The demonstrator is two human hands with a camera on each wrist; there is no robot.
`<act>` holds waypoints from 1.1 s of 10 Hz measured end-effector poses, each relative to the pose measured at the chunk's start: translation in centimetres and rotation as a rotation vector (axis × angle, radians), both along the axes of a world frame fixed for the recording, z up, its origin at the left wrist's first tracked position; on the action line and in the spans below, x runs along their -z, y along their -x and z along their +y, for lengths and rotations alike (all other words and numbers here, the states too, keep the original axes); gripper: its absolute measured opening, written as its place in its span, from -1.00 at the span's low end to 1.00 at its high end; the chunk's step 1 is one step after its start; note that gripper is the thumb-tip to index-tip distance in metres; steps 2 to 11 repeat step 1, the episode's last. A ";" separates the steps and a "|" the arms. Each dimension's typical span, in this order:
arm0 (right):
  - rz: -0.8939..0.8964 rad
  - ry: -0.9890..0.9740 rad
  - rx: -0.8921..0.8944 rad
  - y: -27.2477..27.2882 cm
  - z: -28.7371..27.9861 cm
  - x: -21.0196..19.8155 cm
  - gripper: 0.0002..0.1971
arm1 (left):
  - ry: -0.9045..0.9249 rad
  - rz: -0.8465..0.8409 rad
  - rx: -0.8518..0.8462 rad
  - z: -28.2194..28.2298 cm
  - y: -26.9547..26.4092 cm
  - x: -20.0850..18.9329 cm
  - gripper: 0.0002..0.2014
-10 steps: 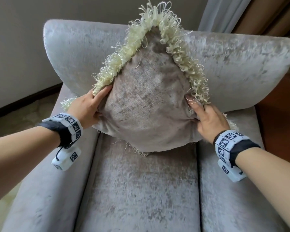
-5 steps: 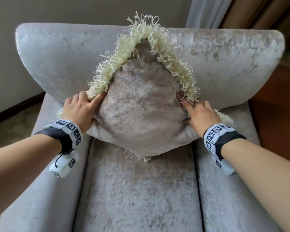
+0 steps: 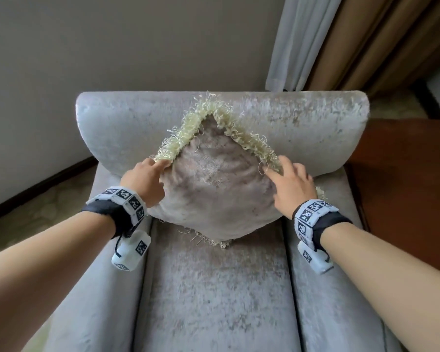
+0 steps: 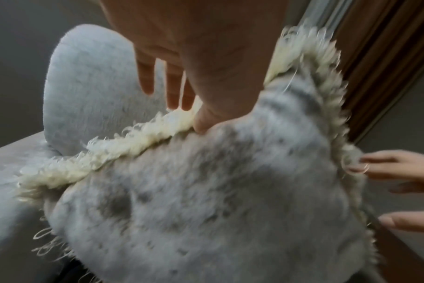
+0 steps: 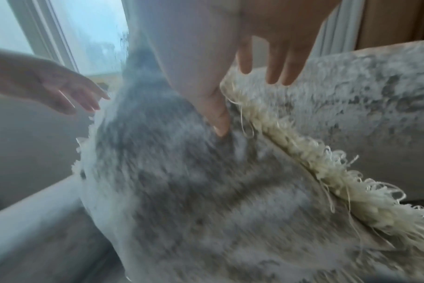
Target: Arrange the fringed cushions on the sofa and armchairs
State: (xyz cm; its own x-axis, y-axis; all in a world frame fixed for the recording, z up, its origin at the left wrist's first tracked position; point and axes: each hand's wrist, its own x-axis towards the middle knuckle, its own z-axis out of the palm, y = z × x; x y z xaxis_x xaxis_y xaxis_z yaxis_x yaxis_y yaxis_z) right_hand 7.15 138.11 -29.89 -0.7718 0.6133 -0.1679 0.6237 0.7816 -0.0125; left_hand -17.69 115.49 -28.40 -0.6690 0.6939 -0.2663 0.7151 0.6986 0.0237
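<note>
The fringed cushion [image 3: 214,189] is standing on one corner like a diamond at the back of the armchair [image 3: 214,288] seat, its top corner leaning against the backrest [image 3: 302,128]. Its cream fringe [image 3: 249,141] is running down both upper edges; the bottom corner's fringe is touching the seat.

The left hand [image 3: 144,181] is lying against the cushion's left corner, fingers extended and slightly spread, thumb tip pressing at the seam beside the fringe in the left wrist view; it is gripping nothing. The right hand [image 3: 290,184] is mirroring it at the right corner, fingers straight and fanned over the fringe, thumb tip pressing into the cushion face in the right wrist view; it too is holding nothing.

Both wrists are wearing black bands [image 3: 323,224] carrying white blocks printed with black-and-white square marker patterns; no readable writing is showing anywhere.

The seat in front of the cushion is lying open out to the front edge. The armrests are flanking the seat on both sides, and the cushion's side corners are reaching over them.

Behind the armchair a plain wall [image 3: 125,47] is standing, with a dark skirting [image 3: 36,189] along the floor at the left. A pale sheer curtain [image 3: 295,41] and a brown drape [image 3: 379,41] are hanging at the upper right. A reddish-brown wooden surface [image 3: 404,174] is sitting just beside the right armrest.
</note>
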 end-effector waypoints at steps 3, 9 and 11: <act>0.079 0.083 -0.015 -1.3 -0.7 -4.4 -0.39 | -0.071 0.009 0.065 -0.4 -1.0 -4.8 -0.59; 0.079 0.083 -0.015 -1.3 -0.7 -4.4 -0.39 | -0.071 0.009 0.065 -0.4 -1.0 -4.8 -0.59; 0.079 0.083 -0.015 -1.3 -0.7 -4.4 -0.39 | -0.071 0.009 0.065 -0.4 -1.0 -4.8 -0.59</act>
